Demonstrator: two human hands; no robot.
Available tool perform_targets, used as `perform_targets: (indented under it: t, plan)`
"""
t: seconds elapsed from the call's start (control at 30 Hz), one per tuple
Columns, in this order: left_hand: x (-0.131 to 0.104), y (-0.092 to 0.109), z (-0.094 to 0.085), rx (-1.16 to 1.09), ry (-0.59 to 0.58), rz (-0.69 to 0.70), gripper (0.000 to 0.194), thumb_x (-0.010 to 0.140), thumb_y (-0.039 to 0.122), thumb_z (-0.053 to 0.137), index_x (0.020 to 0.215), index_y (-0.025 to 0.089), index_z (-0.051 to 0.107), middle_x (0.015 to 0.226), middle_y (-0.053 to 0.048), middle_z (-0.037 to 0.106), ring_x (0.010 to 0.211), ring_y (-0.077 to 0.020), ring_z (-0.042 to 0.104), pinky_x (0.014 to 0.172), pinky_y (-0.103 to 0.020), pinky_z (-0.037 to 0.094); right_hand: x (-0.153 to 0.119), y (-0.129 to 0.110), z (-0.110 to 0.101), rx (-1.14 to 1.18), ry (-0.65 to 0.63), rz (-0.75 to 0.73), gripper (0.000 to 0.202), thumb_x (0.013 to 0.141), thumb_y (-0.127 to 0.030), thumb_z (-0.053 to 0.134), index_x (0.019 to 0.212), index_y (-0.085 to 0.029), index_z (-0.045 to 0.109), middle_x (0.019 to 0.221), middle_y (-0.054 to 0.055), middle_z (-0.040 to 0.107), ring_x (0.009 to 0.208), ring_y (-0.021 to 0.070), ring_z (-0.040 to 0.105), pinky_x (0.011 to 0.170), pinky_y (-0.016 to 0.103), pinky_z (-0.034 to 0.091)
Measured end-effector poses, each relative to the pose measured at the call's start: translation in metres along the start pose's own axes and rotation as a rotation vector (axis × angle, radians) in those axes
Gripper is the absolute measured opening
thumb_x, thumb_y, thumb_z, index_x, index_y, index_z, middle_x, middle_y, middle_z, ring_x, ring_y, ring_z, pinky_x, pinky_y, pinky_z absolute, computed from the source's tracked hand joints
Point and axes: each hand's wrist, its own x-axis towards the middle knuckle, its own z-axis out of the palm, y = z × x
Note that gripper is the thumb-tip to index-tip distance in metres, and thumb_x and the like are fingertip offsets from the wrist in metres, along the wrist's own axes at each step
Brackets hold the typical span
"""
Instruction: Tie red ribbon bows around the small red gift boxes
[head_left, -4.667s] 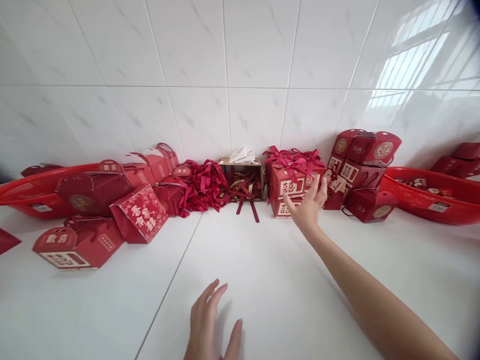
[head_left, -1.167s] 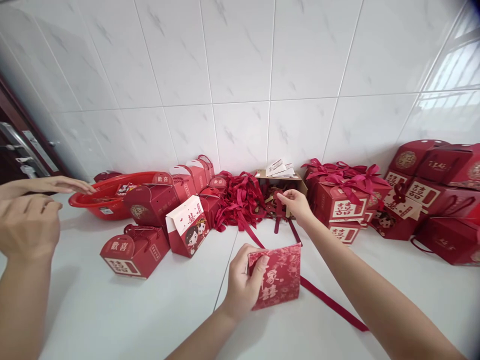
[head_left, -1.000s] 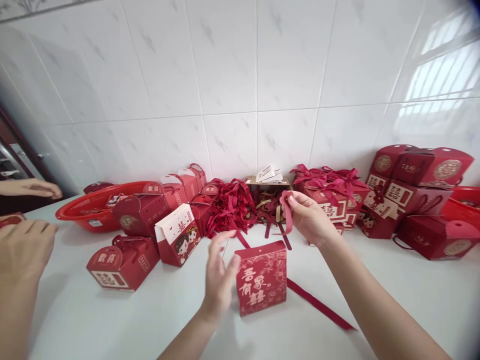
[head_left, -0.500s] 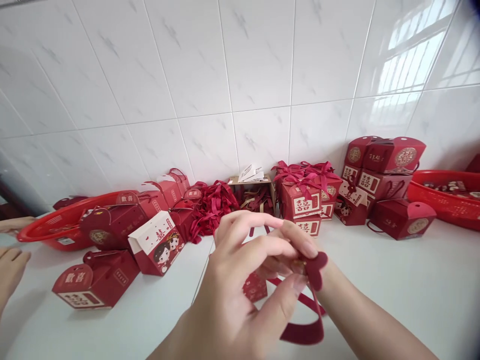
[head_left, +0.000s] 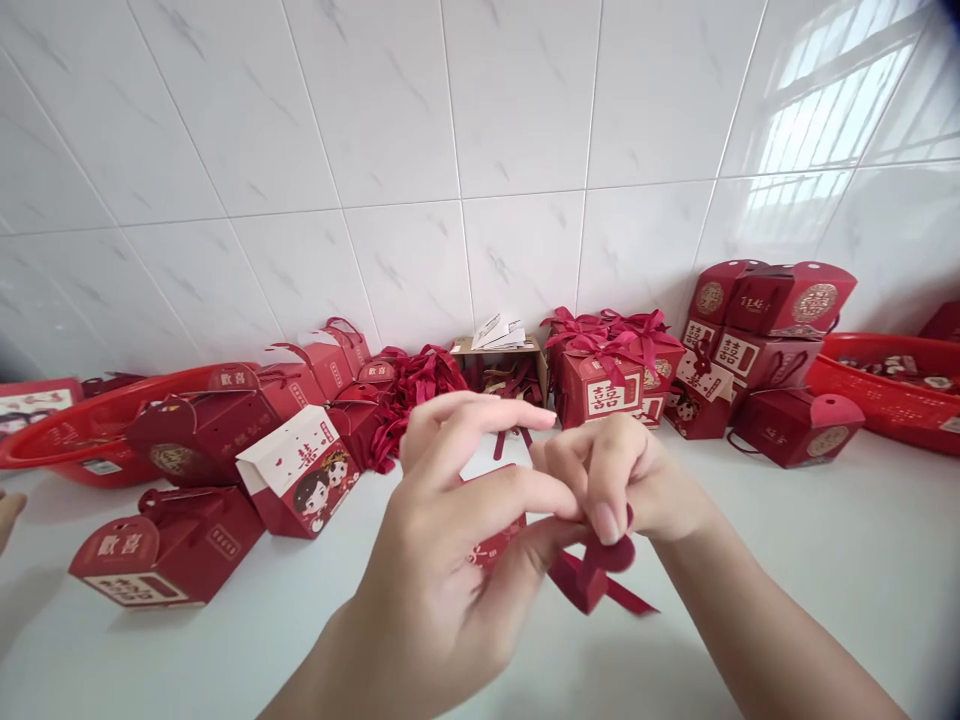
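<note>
My left hand [head_left: 465, 530] and my right hand [head_left: 630, 475] meet above the white table, just right of the middle. Thumb and index finger of my left hand are pinched on a dark red strap [head_left: 583, 585] with rounded, lobed ends; its other fingers stretch out loosely. My right fingers press on the same strap near its end. The strap's fold hangs below the fingertips. Partly hidden behind my left hand is a small red box [head_left: 499, 545]. A red ribbon end [head_left: 630, 597] shows beyond the strap.
Red gift boxes [head_left: 172, 545] stand at left by a red basket [head_left: 75, 455]. Near the wall lie a ribbon heap [head_left: 431, 375], an open carton [head_left: 499, 352] and ribbon-topped boxes [head_left: 611, 385]. Stacked boxes [head_left: 787, 365] and another basket [head_left: 885, 410] are right. Another person's hand [head_left: 9, 515] shows at left.
My right hand has turned and come forward over the strap's end, its fingers now curled down on it. The strap's wide loop has become a short fold. The other person's hands have mostly left view.
</note>
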Motion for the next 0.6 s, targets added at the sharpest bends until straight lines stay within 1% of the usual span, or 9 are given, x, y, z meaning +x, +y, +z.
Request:
perform_targets:
  t: [0.13,0.27,0.33,0.4,0.43,0.47,0.53,0.57,0.6]
  plan:
    - [0.0,-0.007,0.002,0.075,0.106,0.012,0.015,0.081,0.015,0.063,0.077,0.028,0.066,0.109,-0.003,0.063,0.112,-0.0282,0.048,0.096,-0.048,0.039,0.001,-0.004,0.007,-0.099,0.099,0.019,0.015,0.077,-0.019,0.076,0.085,-0.031,0.077,0.068,-0.002,0.058,0.063,0.01,0.055,0.056,0.022,0.048]
    - [0.004,-0.014,0.003,0.097,0.165,-0.03,0.011,0.081,0.019,0.065,0.076,0.028,0.066,0.101,-0.004,0.065,0.115,-0.0285,0.048,0.1,-0.049,0.039,0.006,0.0,0.015,-0.184,0.286,-0.022,0.014,0.076,-0.018,0.077,0.083,-0.03,0.077,0.07,-0.002,0.062,0.067,0.0114,0.058,0.06,0.024,0.05]
    - [0.005,-0.02,-0.002,0.062,0.108,-0.068,0.009,0.083,0.021,0.064,0.077,0.027,0.067,0.103,-0.003,0.066,0.117,-0.0271,0.049,0.1,-0.046,0.041,0.007,0.001,0.017,-0.23,0.333,-0.024,0.014,0.075,-0.017,0.077,0.081,-0.029,0.077,0.07,-0.002,0.062,0.067,0.0108,0.057,0.061,0.024,0.05]
    - [0.002,-0.03,-0.01,0.02,-0.038,-0.127,0.008,0.084,0.026,0.064,0.088,0.029,0.07,0.111,-0.003,0.065,0.118,-0.0258,0.052,0.097,-0.041,0.046,0.007,0.0,0.017,-0.265,0.307,-0.013,0.015,0.076,-0.016,0.077,0.082,-0.029,0.078,0.069,-0.002,0.062,0.066,0.0104,0.056,0.061,0.024,0.049]
    - [0.0,-0.036,-0.015,0.017,-0.126,-0.167,0.017,0.083,0.03,0.065,0.1,0.031,0.069,0.116,-0.004,0.065,0.116,-0.0258,0.054,0.092,-0.038,0.049,0.006,-0.002,0.016,-0.274,0.277,-0.008,0.016,0.076,-0.016,0.077,0.083,-0.03,0.078,0.069,-0.002,0.062,0.066,0.0105,0.056,0.061,0.024,0.048]
    - [-0.004,-0.043,-0.02,0.033,-0.209,-0.212,0.032,0.08,0.033,0.068,0.112,0.032,0.066,0.119,-0.005,0.064,0.113,-0.0262,0.058,0.086,-0.035,0.052,0.005,-0.004,0.014,-0.273,0.244,-0.004,0.016,0.076,-0.017,0.077,0.084,-0.031,0.078,0.07,-0.001,0.062,0.066,0.0109,0.056,0.061,0.025,0.048]
    - [-0.012,-0.058,-0.026,0.077,-0.326,-0.294,0.062,0.068,0.036,0.078,0.126,0.033,0.058,0.115,-0.007,0.068,0.098,-0.0277,0.066,0.069,-0.031,0.054,0.001,-0.008,0.01,-0.256,0.188,-0.004,0.017,0.077,-0.019,0.077,0.086,-0.033,0.077,0.069,-0.001,0.062,0.065,0.0116,0.056,0.059,0.025,0.047]
    - [-0.016,-0.065,-0.026,0.075,-0.283,-0.325,0.068,0.059,0.033,0.082,0.124,0.032,0.061,0.106,-0.007,0.072,0.086,-0.0276,0.07,0.059,-0.029,0.053,0.0,-0.01,0.008,-0.249,0.164,-0.007,0.017,0.076,-0.02,0.077,0.086,-0.034,0.077,0.068,-0.001,0.061,0.064,0.0118,0.054,0.057,0.026,0.046]
    - [-0.018,-0.071,-0.025,0.049,-0.221,-0.347,0.068,0.051,0.029,0.084,0.117,0.03,0.066,0.094,-0.006,0.074,0.071,-0.026,0.07,0.051,-0.027,0.05,-0.002,-0.012,0.005,-0.249,0.145,-0.012,0.017,0.075,-0.021,0.078,0.085,-0.035,0.077,0.066,-0.002,0.059,0.062,0.0118,0.053,0.055,0.025,0.045]
